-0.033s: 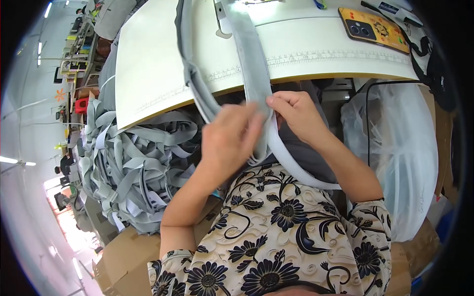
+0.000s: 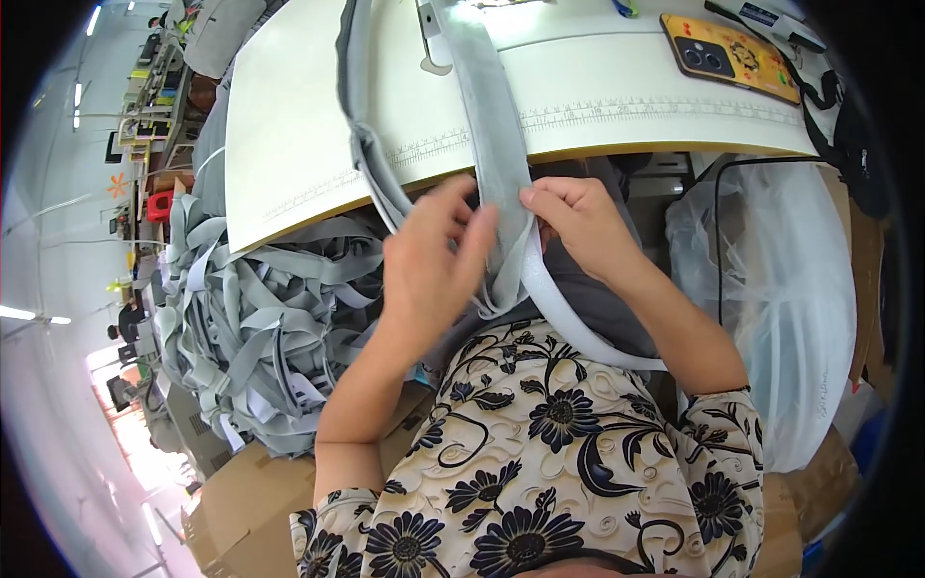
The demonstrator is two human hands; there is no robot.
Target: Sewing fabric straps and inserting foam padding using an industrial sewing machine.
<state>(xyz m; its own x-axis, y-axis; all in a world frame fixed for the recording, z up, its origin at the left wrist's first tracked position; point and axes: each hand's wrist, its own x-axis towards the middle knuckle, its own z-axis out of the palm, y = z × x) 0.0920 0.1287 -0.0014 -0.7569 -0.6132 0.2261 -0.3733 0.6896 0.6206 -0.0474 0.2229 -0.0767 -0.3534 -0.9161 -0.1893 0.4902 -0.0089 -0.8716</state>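
Grey webbing strap (image 2: pixel 496 144): hangs off the near edge of the white worktable (image 2: pixel 289 144), pinched between left hand (image 2: pixel 429 265) and right hand (image 2: pixel 578 226), fingers clamped on it. Cardboard box (image 2: pixel 241 482) left of table: heaped grey strap offcuts (image 2: pixel 260 318). Clear plastic bag (image 2: pixel 790 289) right of table: contents unclear.

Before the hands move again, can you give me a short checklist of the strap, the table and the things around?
1. Left hand grips the grey strap: ok.
2. Right hand pinches the same strap: ok.
3. Strap lies flat on the white table: ok.
4. Strap end under the hands is aligned: cannot tell, hidden.
5. Phone lies apart from the strap: ok.
6. Pile of grey straps sits beside the left arm, off the table: ok.
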